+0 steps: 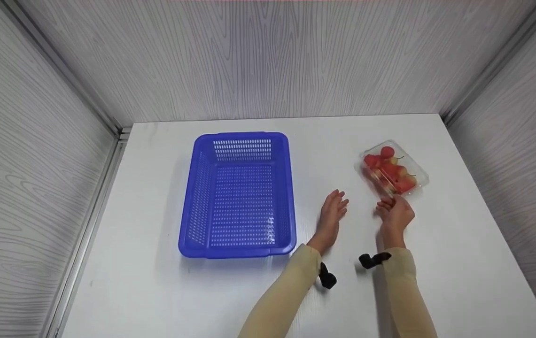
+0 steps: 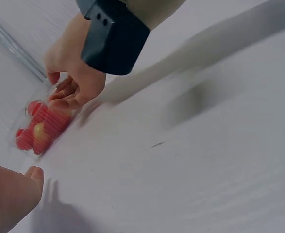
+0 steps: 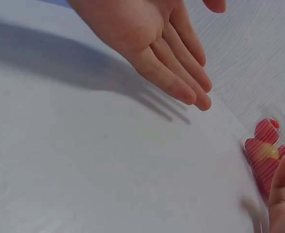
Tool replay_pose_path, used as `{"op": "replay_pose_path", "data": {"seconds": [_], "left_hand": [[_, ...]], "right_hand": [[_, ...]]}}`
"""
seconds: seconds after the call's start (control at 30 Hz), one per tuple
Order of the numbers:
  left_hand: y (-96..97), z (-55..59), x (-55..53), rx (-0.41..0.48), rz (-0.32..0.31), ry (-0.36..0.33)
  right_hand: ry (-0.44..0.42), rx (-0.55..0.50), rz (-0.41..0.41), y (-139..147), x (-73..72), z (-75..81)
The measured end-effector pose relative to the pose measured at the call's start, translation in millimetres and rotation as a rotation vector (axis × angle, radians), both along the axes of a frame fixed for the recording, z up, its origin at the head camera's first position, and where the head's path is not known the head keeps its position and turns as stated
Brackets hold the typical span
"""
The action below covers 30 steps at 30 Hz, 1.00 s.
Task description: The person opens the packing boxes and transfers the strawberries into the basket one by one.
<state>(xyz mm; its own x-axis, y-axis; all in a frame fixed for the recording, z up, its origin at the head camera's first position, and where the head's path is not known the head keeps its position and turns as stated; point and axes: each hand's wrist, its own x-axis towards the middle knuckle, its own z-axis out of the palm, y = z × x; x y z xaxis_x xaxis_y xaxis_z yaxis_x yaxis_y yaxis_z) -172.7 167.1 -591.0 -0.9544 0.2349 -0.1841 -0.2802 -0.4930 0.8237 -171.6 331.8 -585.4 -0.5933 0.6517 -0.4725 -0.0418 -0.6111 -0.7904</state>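
A clear plastic box (image 1: 422, 179) at the right of the table holds several small red-and-yellow fruits (image 1: 390, 171), some with thin stems. My right hand (image 1: 395, 215) grips the box at its near edge, thumb and forefinger at the rim; the left wrist view shows this right hand (image 2: 79, 77) bent over the fruits. Between the basket and the box, my left hand (image 1: 331, 215) is held above the table with fingers extended and nothing in it. Its bare palm and straight fingers show in the right wrist view, where the left hand (image 3: 157, 48) casts a shadow.
A blue perforated plastic basket (image 1: 291, 202) stands left of my left hand, with no contents showing inside. Wood-patterned panels (image 1: 258, 56) wall the white table (image 1: 145, 225) at the back and sides. Each wrist wears a black camera strap (image 1: 375, 259).
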Motion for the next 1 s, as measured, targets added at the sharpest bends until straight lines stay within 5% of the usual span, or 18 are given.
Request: {"op": "replay_pose_path", "data": {"seconds": [0.67, 1.0], "left_hand": [[0.0, 7.1, -1.2, 0.01, -0.024, -0.041], [-8.4, 16.2, 12.7, 0.081, -0.051, -0.054]], "right_hand": [[0.007, 0.127, 0.2, 13.7, 50.7, 3.6], [0.088, 0.184, 0.273, 21.3, 61.9, 1.8]]}}
